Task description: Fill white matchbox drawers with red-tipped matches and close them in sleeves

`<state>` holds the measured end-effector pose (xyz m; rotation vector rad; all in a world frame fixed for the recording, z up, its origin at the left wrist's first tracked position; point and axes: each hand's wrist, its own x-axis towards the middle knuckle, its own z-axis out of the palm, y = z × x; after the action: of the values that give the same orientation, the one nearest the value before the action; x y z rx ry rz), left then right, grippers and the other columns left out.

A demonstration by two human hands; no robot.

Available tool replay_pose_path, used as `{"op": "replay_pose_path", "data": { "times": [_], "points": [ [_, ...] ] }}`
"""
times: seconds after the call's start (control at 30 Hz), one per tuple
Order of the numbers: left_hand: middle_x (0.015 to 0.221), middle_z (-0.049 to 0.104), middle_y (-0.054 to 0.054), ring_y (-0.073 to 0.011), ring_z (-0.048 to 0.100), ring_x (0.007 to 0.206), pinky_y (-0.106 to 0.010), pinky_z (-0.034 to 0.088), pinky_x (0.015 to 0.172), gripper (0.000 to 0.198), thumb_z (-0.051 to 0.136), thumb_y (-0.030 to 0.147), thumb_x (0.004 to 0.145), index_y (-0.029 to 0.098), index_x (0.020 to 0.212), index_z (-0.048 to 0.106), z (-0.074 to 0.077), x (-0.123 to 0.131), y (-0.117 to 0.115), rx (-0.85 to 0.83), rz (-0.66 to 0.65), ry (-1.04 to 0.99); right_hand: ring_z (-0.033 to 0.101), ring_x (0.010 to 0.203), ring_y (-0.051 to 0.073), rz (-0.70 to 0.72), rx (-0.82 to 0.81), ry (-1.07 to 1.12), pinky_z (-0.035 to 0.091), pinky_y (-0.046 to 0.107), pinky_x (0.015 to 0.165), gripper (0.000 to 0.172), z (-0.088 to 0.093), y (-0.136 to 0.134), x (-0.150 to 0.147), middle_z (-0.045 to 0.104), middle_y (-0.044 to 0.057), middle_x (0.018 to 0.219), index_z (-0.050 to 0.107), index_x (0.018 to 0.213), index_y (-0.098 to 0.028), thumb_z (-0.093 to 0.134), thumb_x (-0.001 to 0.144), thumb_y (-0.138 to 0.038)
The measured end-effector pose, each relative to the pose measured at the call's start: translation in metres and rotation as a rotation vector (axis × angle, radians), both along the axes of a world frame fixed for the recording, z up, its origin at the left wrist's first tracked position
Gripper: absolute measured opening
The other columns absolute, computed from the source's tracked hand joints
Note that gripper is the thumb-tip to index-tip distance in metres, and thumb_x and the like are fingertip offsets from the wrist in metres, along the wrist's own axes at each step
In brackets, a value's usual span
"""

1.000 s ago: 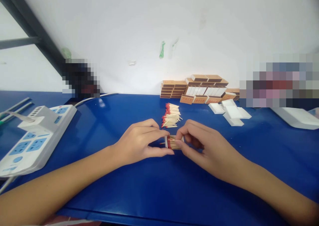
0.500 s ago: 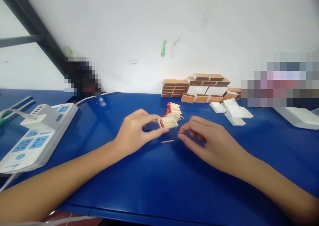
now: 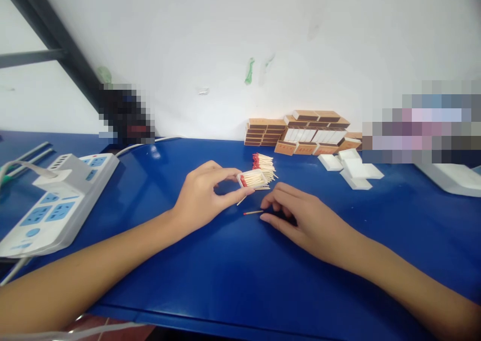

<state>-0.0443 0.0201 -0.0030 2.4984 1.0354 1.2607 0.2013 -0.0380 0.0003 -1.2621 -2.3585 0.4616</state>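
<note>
My left hand (image 3: pixel 203 193) is closed on a small white matchbox tray (image 3: pixel 265 180), pinching its left end between thumb and fingers. Red-headed matches (image 3: pixel 251 179) lie side by side in it. On the blue table, a single match (image 3: pixel 252 212) points its red head to the left. My right hand (image 3: pixel 296 213) is at that match's plain end, thumb and index finger slightly apart around it; whether they touch it I cannot tell. Just behind the tray lies a heap of loose matches (image 3: pixel 266 164). Another match (image 3: pixel 241 200) shows by my left thumb.
Brown matchboxes (image 3: pixel 265 130) are stacked along the wall. Several white trays (image 3: pixel 355 168) lie to their right. On the left is a white power strip (image 3: pixel 62 220) with a plugged-in adapter (image 3: pixel 63 173). A white object (image 3: pixel 451 178) sits at the far right.
My right hand has moved left and down to the single match. My left hand has raised and tipped the tray slightly, and match ends now show beneath it.
</note>
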Motion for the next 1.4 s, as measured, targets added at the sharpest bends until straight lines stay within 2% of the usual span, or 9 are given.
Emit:
{"op": "replay_pose_path", "data": {
  "times": [0.17,0.27,0.4,0.6,0.77,0.83,1.03,1.23,1.4],
  "points": [
    [0.093,0.08,-0.002,-0.0161,0.068,0.084,-0.027,0.055,0.07,0.027,0.083,0.041,0.087,0.022,0.106,0.08,-0.002,0.001,0.001,-0.023,-0.035,0.033,0.06,0.077,0.016,0.032,-0.046,-0.045,0.048,0.028,0.068,0.013,0.004,0.003,0.006,0.063,0.002,0.089,0.063,0.091,-0.021,0.057,0.101,-0.016],
    [0.091,0.078,-0.002,-0.0158,0.068,0.083,-0.027,0.055,0.071,0.029,0.084,0.041,0.086,0.021,0.107,0.08,-0.004,0.0,0.002,-0.019,-0.04,0.042,0.059,0.077,0.015,0.028,-0.054,-0.029,0.047,0.028,0.069,0.014,0.011,0.003,0.014,0.063,0.002,0.09,0.062,0.093,-0.022,0.055,0.104,-0.02],
    [0.09,0.076,-0.004,-0.0162,0.067,0.081,-0.027,0.055,0.07,0.033,0.083,0.044,0.087,0.02,0.11,0.08,-0.005,-0.001,0.002,0.012,-0.069,0.09,0.055,0.071,0.015,-0.068,0.061,0.051,0.045,0.028,0.065,0.015,0.016,0.005,0.017,0.06,0.001,0.088,0.061,0.093,-0.022,0.056,0.106,-0.029],
    [0.089,0.076,-0.005,-0.0174,0.068,0.084,-0.028,0.057,0.072,0.039,0.078,0.047,0.091,0.018,0.118,0.077,-0.004,0.001,-0.002,0.046,-0.257,0.148,0.055,0.074,0.014,-0.092,0.19,0.1,0.045,0.028,0.066,0.01,0.01,0.006,0.009,0.057,0.002,0.089,0.063,0.097,-0.021,0.057,0.104,-0.025],
    [0.09,0.077,-0.005,-0.0164,0.068,0.081,-0.027,0.056,0.07,0.032,0.081,0.043,0.089,0.019,0.11,0.08,-0.003,0.0,0.001,0.026,-0.101,0.083,0.053,0.068,0.014,-0.167,0.218,0.182,0.045,0.027,0.062,0.005,0.006,0.007,0.004,0.053,-0.001,0.081,0.063,0.1,-0.022,0.059,0.103,-0.025],
    [0.09,0.078,-0.003,-0.0157,0.068,0.08,-0.026,0.055,0.069,0.027,0.082,0.041,0.088,0.022,0.106,0.081,-0.002,-0.001,0.004,-0.008,-0.032,0.037,0.053,0.067,0.014,-0.141,0.194,0.173,0.046,0.027,0.062,0.006,0.001,0.01,0.001,0.055,-0.001,0.081,0.064,0.102,-0.022,0.059,0.103,-0.024],
    [0.088,0.08,0.0,-0.0145,0.067,0.079,-0.024,0.055,0.066,0.026,0.084,0.04,0.085,0.022,0.104,0.081,0.004,-0.002,0.004,-0.036,0.067,-0.049,0.065,0.103,0.023,0.089,0.188,-0.021,0.055,0.04,0.089,0.024,-0.016,0.022,-0.012,0.066,0.009,0.114,0.064,0.128,-0.023,0.055,0.105,-0.022],
    [0.089,0.08,0.0,-0.0146,0.067,0.078,-0.026,0.055,0.065,0.023,0.083,0.039,0.085,0.023,0.102,0.082,0.002,0.0,0.002,-0.044,0.057,-0.02,0.065,0.092,0.023,0.103,0.194,-0.092,0.056,0.037,0.077,0.01,-0.012,0.02,-0.013,0.065,0.008,0.101,0.066,0.098,-0.02,0.058,0.104,-0.023],
    [0.091,0.08,-0.002,-0.0157,0.068,0.079,-0.028,0.056,0.068,0.024,0.083,0.04,0.086,0.022,0.102,0.082,0.0,0.0,0.002,-0.016,0.046,-0.01,0.064,0.1,0.025,0.096,0.134,-0.085,0.055,0.039,0.084,0.01,-0.005,0.015,-0.013,0.065,0.008,0.1,0.061,0.092,-0.02,0.061,0.102,-0.019]
  ]
}}
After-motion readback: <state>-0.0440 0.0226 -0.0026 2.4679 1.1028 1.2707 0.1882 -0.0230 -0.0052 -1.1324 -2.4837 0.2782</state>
